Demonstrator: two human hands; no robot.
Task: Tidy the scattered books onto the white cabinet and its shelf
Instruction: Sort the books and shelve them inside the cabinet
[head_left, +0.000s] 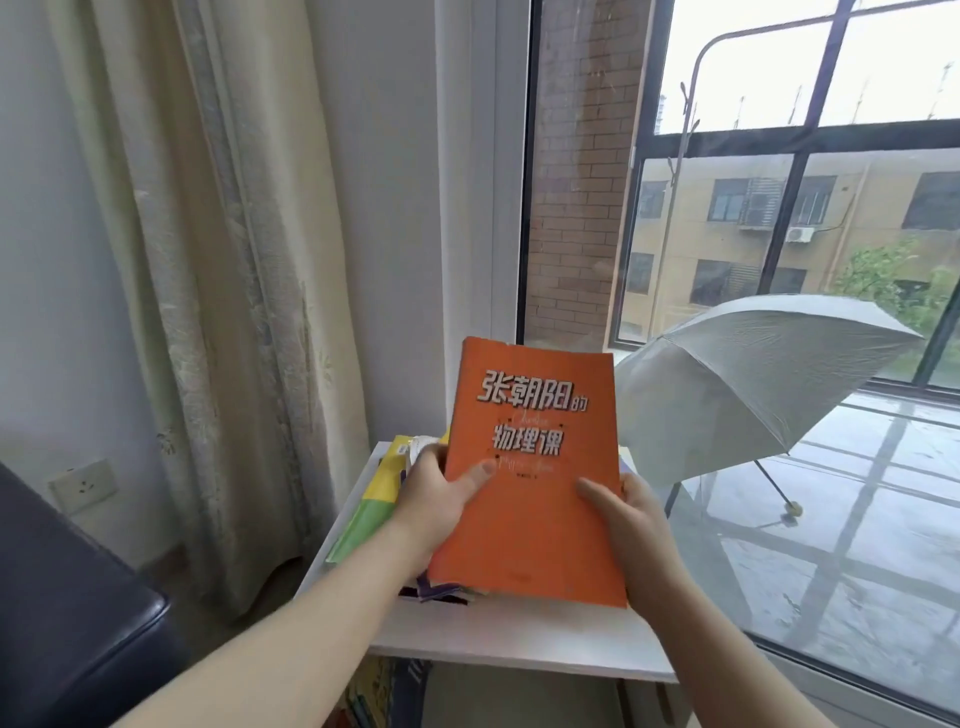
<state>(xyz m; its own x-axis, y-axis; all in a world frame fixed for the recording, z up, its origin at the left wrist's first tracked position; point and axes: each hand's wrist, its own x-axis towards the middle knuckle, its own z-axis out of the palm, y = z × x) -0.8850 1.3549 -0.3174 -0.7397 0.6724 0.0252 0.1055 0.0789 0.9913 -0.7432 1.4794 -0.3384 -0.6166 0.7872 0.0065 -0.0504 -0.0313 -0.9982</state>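
1. Head view: both hands hold one orange book (530, 467) tilted up over the pile on the white cabinet (509, 639). The left hand (436, 499) is at its 9 o'clock edge and the right hand (634, 525) at 3 o'clock, thumbs on the cover, fingers wrapped behind.
2. The task looks well under way. A yellow-green book (374, 499) at 9 o'clock and a purple-edged book (441, 592) underneath already lie on top. Shelf books (382, 691) show at 6 o'clock. The orange book is not yet set down.
3. Count: one book held, at least two on top, shelf books too hidden to count, one umbrella (753, 379) at 2 o'clock.
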